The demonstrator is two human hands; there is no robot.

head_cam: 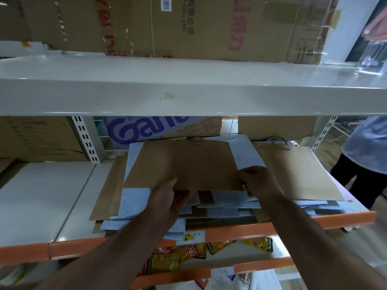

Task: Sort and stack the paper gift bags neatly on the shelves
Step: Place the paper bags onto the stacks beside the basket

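A flat brown paper gift bag lies on top of a messy pile of brown and pale blue bags on the middle shelf. My left hand grips the brown bag's near edge at the left, thumb on top and fingers under. My right hand pinches the same edge at its right corner. Another brown bag lies to the right on the pile, its twine handle at the far end. More brown bags stick out on the pile's left.
The white upper shelf hangs low over the pile, with cardboard boxes on it. A bare white shelf surface lies left of the pile. A box with purple lettering stands behind. A person stands at the right. Snack packets lie below.
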